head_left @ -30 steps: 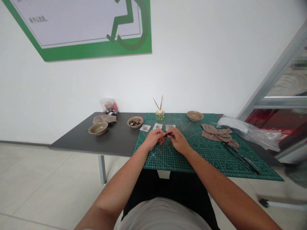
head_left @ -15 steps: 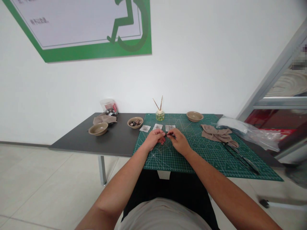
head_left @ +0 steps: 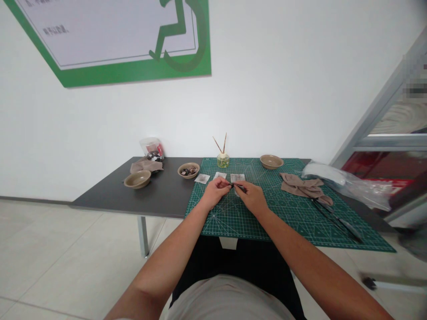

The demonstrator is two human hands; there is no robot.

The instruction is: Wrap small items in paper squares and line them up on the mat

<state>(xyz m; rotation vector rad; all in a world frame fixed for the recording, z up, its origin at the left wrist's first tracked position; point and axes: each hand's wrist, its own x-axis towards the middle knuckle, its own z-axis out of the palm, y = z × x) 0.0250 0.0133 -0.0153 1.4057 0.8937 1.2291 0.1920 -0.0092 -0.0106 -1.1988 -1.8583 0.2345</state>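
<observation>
My left hand (head_left: 216, 194) and my right hand (head_left: 250, 195) meet over the green cutting mat (head_left: 227, 222). Between their fingertips is a small dark piece (head_left: 232, 185), too small to name, pinched by my left fingers. A slim dark tool (head_left: 240, 188) lies in my right fingers, its tip close to that piece; its kind does not show clearly. Just beyond my hands lie several small white packets, among them a left one (head_left: 202, 178), a middle one (head_left: 220, 175) and a right one (head_left: 237, 177).
A bowl of small dark pieces (head_left: 188, 170) stands left of the mat, near another bowl (head_left: 137, 180), a cloth (head_left: 147, 166) and a clear tub (head_left: 152, 149). Behind are a glass bottle with sticks (head_left: 223, 160) and a bowl (head_left: 271, 162). A brown cloth (head_left: 302, 186), black tongs (head_left: 336, 220) and plastic bag (head_left: 347, 182) lie right.
My right hand has turned slightly, so the dark tool shows more between its fingers. My left fingers have closed in around the small dark piece. The objects on the table stay put.
</observation>
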